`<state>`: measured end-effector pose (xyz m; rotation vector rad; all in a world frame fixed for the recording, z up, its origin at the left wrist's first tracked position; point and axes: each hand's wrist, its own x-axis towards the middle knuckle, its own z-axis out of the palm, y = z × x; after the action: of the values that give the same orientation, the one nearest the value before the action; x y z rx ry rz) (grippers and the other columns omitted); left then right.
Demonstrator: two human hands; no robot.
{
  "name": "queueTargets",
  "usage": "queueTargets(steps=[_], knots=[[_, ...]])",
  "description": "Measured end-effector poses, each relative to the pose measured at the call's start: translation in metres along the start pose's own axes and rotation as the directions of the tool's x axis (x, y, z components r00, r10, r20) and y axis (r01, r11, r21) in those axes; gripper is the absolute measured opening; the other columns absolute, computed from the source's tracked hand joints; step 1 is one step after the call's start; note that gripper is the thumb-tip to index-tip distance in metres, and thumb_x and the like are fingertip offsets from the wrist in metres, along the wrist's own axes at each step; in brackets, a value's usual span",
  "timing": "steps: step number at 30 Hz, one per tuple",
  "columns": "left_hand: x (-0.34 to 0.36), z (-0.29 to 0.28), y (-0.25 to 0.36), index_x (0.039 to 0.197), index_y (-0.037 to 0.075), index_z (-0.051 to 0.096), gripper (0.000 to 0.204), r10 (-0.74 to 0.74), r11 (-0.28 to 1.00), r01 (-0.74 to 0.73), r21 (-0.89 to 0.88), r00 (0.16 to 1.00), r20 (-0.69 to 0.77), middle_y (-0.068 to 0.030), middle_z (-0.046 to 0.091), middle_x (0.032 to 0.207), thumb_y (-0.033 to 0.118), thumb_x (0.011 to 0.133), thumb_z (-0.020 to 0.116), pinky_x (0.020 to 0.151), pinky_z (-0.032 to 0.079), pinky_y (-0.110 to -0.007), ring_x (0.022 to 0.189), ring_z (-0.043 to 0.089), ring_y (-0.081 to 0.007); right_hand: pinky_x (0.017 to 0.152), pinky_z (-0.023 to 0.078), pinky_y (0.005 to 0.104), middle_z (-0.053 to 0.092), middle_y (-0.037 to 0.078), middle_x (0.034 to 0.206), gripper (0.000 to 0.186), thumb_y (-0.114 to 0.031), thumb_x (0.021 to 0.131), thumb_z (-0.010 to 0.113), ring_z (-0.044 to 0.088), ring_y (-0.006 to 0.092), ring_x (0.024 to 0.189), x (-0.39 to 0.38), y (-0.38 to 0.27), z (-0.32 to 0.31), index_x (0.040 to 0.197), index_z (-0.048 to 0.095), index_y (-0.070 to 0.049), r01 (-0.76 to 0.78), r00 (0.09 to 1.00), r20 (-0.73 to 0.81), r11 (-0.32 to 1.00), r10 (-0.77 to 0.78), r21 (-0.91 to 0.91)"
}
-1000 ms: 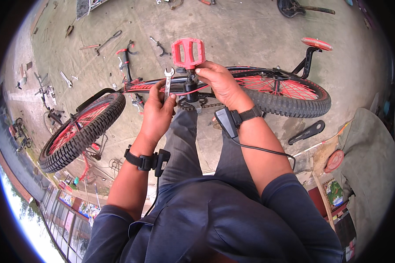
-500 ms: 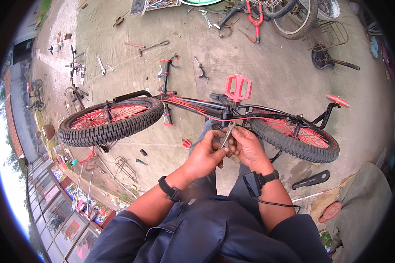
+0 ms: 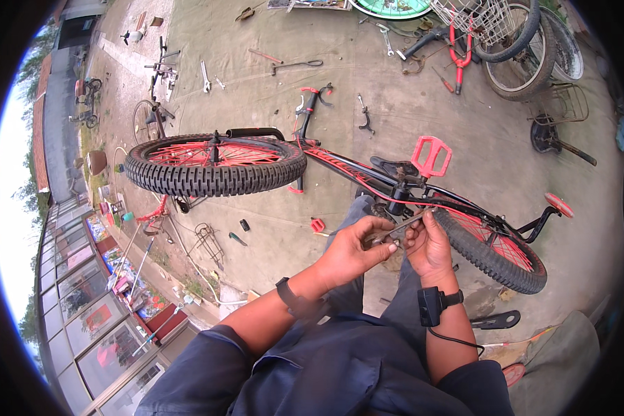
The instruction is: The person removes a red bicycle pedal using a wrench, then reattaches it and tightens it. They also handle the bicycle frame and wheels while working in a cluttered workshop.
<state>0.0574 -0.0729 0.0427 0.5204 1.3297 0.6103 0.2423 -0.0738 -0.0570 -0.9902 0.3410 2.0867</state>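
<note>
A black-and-red bicycle point(image 3: 347, 170) lies on its side before me, with a knobby front wheel point(image 3: 215, 179) on the left and a rear wheel point(image 3: 513, 267) with a small training wheel point(image 3: 558, 204) on the right. Its pink-red pedal point(image 3: 433, 156) sticks up above the crank housing point(image 3: 399, 197). Just below that, my left hand point(image 3: 357, 249) and my right hand point(image 3: 426, 246) are both closed on a metal wrench point(image 3: 408, 224) held slantwise between them. Small detail at my fingertips is too small to make out.
Loose wrenches point(image 3: 206, 76), a handlebar part point(image 3: 312, 104) and a saddle point(image 3: 544, 139) lie on the ground point(image 3: 249, 104). Bicycle wheels and a red fork point(image 3: 460, 62) are piled at upper right. A glazed building front point(image 3: 83, 305) is at left, a grey cloth point(image 3: 555, 360) at lower right.
My hands and the wrench have left the pedal shaft and come together below the crank, the wrench now slanted. My view has shifted, so the bicycle appears further right and more slanted.
</note>
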Motion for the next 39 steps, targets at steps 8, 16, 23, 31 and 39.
queueTargets(steps=[8, 16, 23, 31, 39], knots=[[0.023, 0.020, 0.008, 0.113, 0.001, 0.064, 0.025, 0.148, 0.981, -0.164, -0.106, 0.978, -0.146, -0.0028, 0.069, 0.100, 0.004, 0.090, 0.073, 0.079, 0.054, -0.025, 0.091, 0.065, -0.0095, 0.075, 0.056, 0.0279, 0.068, 0.001, 0.102, 0.025, -0.032, 0.102, 0.059, 0.066, 0.0142, 0.087, 0.004, 0.008, 0.020, 0.113, 0.064, -0.010, -0.043, 0.996, 0.079, 0.980, 0.028, 0.195], [0.038, 0.022, 0.006, 0.110, 0.000, 0.063, 0.018, 0.137, 0.990, -0.133, 0.038, 0.979, -0.150, -0.0060, 0.070, 0.093, 0.014, 0.098, 0.066, 0.069, 0.051, -0.025, 0.080, 0.064, -0.0089, 0.081, 0.050, 0.0315, 0.069, 0.005, 0.108, 0.028, -0.034, 0.101, 0.060, 0.065, 0.0175, 0.095, 0.006, 0.010, 0.013, 0.115, 0.065, -0.010, -0.018, 0.974, 0.226, 0.996, -0.002, 0.087], [0.060, 0.016, 0.012, 0.114, -0.002, 0.062, 0.024, 0.354, 0.905, -0.289, 0.311, 0.919, -0.175, -0.0077, 0.070, 0.092, 0.017, 0.100, 0.065, 0.063, 0.051, -0.025, 0.077, 0.068, -0.0130, 0.066, 0.044, 0.0276, 0.067, -0.001, 0.088, 0.023, -0.033, 0.100, 0.063, 0.061, 0.0135, 0.075, 0.001, 0.024, -0.048, 0.108, 0.066, -0.012, -0.098, 0.991, -0.098, 0.992, 0.090, -0.081], [0.084, 0.035, 0.000, 0.100, 0.003, 0.070, 0.013, 0.623, 0.579, -0.454, 0.677, 0.782, -0.009, -0.0109, 0.071, 0.086, 0.008, 0.089, 0.074, 0.064, 0.054, -0.031, 0.072, 0.070, -0.0228, 0.062, 0.047, 0.0243, 0.067, 0.000, 0.087, 0.020, -0.033, 0.099, 0.065, 0.065, 0.0129, 0.071, 0.004, 0.047, -0.074, 0.103, 0.065, -0.013, -0.148, 0.977, -0.180, 0.975, 0.118, -0.164], [0.089, 0.045, -0.003, 0.101, 0.001, 0.070, 0.013, 0.662, 0.429, -0.417, 0.801, 0.749, 0.035, -0.0116, 0.070, 0.085, 0.008, 0.091, 0.073, 0.068, 0.054, -0.031, 0.074, 0.069, -0.0209, 0.062, 0.047, 0.0247, 0.068, 0.000, 0.087, 0.020, -0.033, 0.099, 0.065, 0.065, 0.0132, 0.070, 0.004, 0.048, -0.079, 0.101, 0.066, -0.013, -0.126, 0.979, -0.179, 0.979, 0.097, -0.160]])
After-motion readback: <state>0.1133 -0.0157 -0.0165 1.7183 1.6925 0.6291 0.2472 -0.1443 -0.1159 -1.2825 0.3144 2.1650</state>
